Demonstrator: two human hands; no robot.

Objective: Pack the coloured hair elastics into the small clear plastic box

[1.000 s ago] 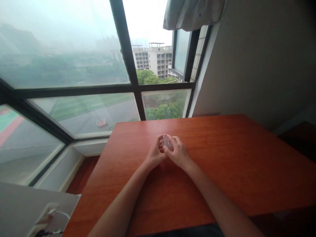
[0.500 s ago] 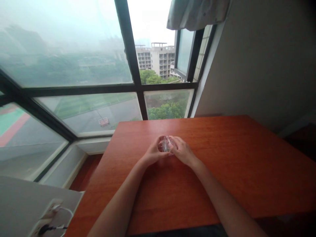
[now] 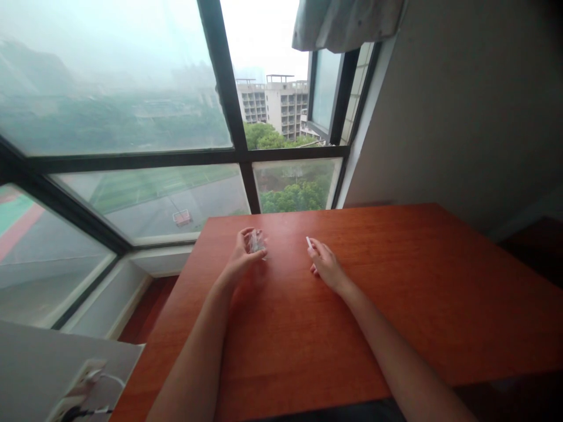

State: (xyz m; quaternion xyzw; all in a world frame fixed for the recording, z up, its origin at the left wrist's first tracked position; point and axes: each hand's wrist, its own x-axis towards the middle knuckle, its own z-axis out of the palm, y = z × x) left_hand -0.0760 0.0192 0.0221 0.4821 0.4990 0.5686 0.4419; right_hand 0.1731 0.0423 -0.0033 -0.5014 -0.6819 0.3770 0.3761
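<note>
Hazy daylight from the window [image 3: 176,158], soft glare on the tabletop [image 3: 299,346], dim wall [image 3: 461,117], slight blur

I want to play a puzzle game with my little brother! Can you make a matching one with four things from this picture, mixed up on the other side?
Things:
1. see-through thing
2. small white piece
3. table
4. curtain

Matches:
A. reddish-brown
B. held in the right hand
C. hanging at the top of the view
D. held in the left hand

Right pairs: 1-D, 2-B, 3-A, 4-C
</note>
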